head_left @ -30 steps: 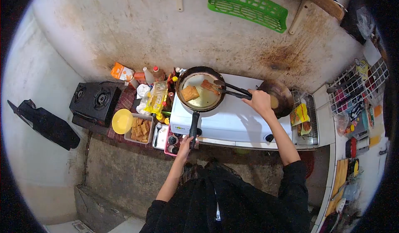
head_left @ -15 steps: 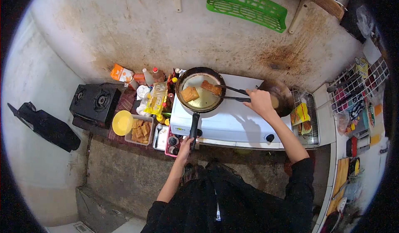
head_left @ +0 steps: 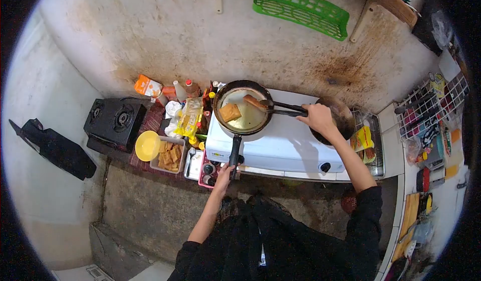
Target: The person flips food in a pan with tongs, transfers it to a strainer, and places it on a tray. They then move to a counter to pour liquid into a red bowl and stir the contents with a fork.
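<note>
The left hand (head_left: 224, 177) is at the near side of the white stove (head_left: 280, 148), its fingers wrapped around the black handle (head_left: 235, 151) of a frying pan (head_left: 238, 84). The pan sits on the left part of the stove, with its handle pointing to the near side. Light, shiny oil covers the bottom of the pan, and two pieces of fried food lie in it. The golden piece (head_left: 230, 112) lies flat on the left. The browner piece (head_left: 254, 101) is on the right and farther back, and it looks tilted up on its edge.

The right hand (head_left: 318, 119) is over the right part of the stove, its fingers clamped on dark tongs (head_left: 285, 105). The tongs reach left across the pan's rim, and their tips are at the right end of the browner piece. How tightly they pinch it, I cannot tell. A second, dark pan (head_left: 345, 111) sits to the right, partly behind the right hand.

Left of the stove, a plastic box (head_left: 167, 170) holds more fried pieces (head_left: 170, 156), with a yellow bowl (head_left: 148, 146) just beside it on its left. A spoon (head_left: 189, 163) lies to the box's right. Farther back are a yellow packet (head_left: 190, 119) and several bottles (head_left: 192, 88).
</note>
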`<state>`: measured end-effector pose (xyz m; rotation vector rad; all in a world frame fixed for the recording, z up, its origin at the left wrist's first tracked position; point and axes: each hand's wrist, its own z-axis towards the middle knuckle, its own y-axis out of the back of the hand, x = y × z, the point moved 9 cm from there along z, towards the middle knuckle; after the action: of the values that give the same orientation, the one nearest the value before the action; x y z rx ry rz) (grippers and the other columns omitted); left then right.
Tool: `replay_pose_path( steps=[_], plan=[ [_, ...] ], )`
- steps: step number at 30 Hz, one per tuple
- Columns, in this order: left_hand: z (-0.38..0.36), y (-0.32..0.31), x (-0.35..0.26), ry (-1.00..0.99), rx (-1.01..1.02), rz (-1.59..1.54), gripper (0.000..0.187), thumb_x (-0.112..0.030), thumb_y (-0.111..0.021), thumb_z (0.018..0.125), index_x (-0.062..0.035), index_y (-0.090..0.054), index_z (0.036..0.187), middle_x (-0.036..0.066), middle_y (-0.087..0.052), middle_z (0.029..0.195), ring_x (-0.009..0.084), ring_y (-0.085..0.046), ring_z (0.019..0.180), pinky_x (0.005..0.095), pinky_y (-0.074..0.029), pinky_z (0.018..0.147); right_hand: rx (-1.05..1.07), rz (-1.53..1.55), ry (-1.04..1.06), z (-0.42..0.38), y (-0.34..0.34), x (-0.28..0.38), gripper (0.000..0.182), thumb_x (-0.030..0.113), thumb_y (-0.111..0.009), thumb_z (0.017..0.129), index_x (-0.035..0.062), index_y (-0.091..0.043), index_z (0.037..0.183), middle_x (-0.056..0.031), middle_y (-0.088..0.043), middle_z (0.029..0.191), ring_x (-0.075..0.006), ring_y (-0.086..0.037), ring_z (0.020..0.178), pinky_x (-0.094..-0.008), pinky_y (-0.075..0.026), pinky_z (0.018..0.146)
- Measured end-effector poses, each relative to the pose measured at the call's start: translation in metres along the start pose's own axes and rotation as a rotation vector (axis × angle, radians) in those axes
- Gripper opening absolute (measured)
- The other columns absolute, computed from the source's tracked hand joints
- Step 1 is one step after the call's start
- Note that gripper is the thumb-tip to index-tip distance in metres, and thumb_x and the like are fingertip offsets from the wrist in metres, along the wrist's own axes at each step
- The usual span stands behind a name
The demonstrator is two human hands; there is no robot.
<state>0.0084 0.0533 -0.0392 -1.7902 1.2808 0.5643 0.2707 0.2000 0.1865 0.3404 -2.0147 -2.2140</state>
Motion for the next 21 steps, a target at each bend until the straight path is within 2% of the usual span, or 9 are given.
replay_pose_path(
  steps=[1, 2, 4, 9, 11, 12, 14, 19, 21],
  plan=[
    [0.001, 0.001, 0.002, 0.000, 0.000, 0.000, 0.026, -0.015, -0.044, 0.083, -0.0002, -0.048, 0.104, 0.006, -0.057, 0.096, 0.0115, -0.054, 0.079, 0.0220, -0.041, 0.072, 0.021, 0.034, -0.046, 0.003, -0.002, -0.009, 0.045, 0.046, -0.064, 0.062, 0.0100, -0.063, 0.089, -0.0139, -0.060, 0.068, -0.0280, -0.060, 0.070, -0.0366, -0.048, 0.062],
    [0.002, 0.002, 0.003, -0.017, 0.008, 0.013, 0.026, -0.016, -0.044, 0.083, -0.0004, -0.048, 0.104, 0.006, -0.057, 0.096, 0.0113, -0.054, 0.078, 0.0219, -0.041, 0.072, 0.021, 0.034, -0.045, 0.005, -0.001, -0.014, 0.045, 0.046, -0.064, 0.062, 0.0100, -0.063, 0.089, -0.0139, -0.060, 0.068, -0.0280, -0.060, 0.070, -0.0366, -0.048, 0.062],
    [0.002, 0.002, 0.002, -0.036, 0.014, 0.026, 0.026, -0.016, -0.045, 0.083, -0.0006, -0.048, 0.103, 0.006, -0.057, 0.096, 0.0111, -0.054, 0.077, 0.0218, -0.041, 0.071, 0.135, 0.234, -0.162, 0.007, -0.010, -0.032, 0.051, 0.047, -0.064, 0.061, 0.0067, -0.062, 0.094, -0.0141, -0.059, 0.064, -0.0285, -0.059, 0.070, -0.0367, -0.046, 0.065],
    [0.006, 0.003, 0.005, -0.066, 0.033, -0.002, 0.025, -0.017, -0.045, 0.083, -0.0004, -0.048, 0.102, 0.006, -0.058, 0.095, 0.0104, -0.054, 0.076, 0.0218, -0.042, 0.071, 0.165, 0.321, -0.190, 0.021, -0.036, -0.063, 0.051, 0.049, -0.062, 0.063, 0.0033, -0.063, 0.087, -0.0128, -0.060, 0.064, -0.0280, -0.059, 0.071, -0.0356, -0.045, 0.067],
    [0.007, 0.005, 0.007, -0.055, 0.026, -0.011, 0.025, -0.017, -0.045, 0.083, -0.0005, -0.048, 0.102, 0.006, -0.058, 0.094, 0.0104, -0.054, 0.076, 0.0217, -0.042, 0.070, 0.221, 0.413, -0.153, 0.025, -0.047, -0.069, 0.050, 0.050, -0.062, 0.063, 0.0037, -0.065, 0.082, -0.0113, -0.058, 0.061, -0.0225, -0.058, 0.064, -0.0322, -0.044, 0.062],
    [0.007, 0.005, 0.008, -0.043, 0.022, -0.016, 0.025, -0.017, -0.045, 0.083, -0.0005, -0.047, 0.102, 0.006, -0.058, 0.094, 0.0105, -0.054, 0.076, 0.0215, -0.042, 0.070, 0.222, 0.411, -0.150, 0.027, -0.046, -0.071, 0.050, 0.050, -0.062, 0.063, 0.0037, -0.065, 0.082, -0.0113, -0.058, 0.061, -0.0225, -0.058, 0.064, -0.0322, -0.044, 0.062],
    [0.007, 0.005, 0.007, -0.035, 0.028, 0.003, 0.025, -0.017, -0.045, 0.083, -0.0005, -0.047, 0.102, 0.006, -0.058, 0.094, 0.0106, -0.055, 0.076, 0.0214, -0.042, 0.070, 0.349, 0.486, -0.228, 0.025, -0.057, -0.079, 0.051, 0.051, -0.062, 0.063, 0.0032, -0.065, 0.081, -0.0079, -0.054, 0.056, -0.0155, -0.052, 0.057, -0.0291, -0.041, 0.057],
    [0.009, 0.008, 0.010, -0.054, 0.011, -0.011, 0.026, -0.017, -0.045, 0.083, -0.0001, -0.047, 0.103, 0.006, -0.058, 0.093, 0.0107, -0.055, 0.076, 0.0209, -0.041, 0.068, 0.359, 0.617, -0.272, 0.022, -0.056, -0.087, 0.050, 0.052, -0.061, 0.063, 0.0043, -0.065, 0.080, -0.0053, -0.049, 0.053, -0.0125, -0.047, 0.054, -0.0282, -0.038, 0.054],
    [0.009, 0.005, 0.010, -0.059, 0.039, 0.025, 0.028, -0.017, -0.043, 0.083, -0.0033, -0.050, 0.106, 0.003, -0.055, 0.094, 0.0112, -0.053, 0.082, 0.0247, -0.042, 0.072, 0.404, 0.634, -0.288, 0.021, -0.057, -0.085, 0.050, 0.052, -0.061, 0.064, 0.0051, -0.065, 0.080, -0.0056, -0.049, 0.052, -0.0127, -0.047, 0.054, -0.0285, -0.038, 0.054]
  ],
)
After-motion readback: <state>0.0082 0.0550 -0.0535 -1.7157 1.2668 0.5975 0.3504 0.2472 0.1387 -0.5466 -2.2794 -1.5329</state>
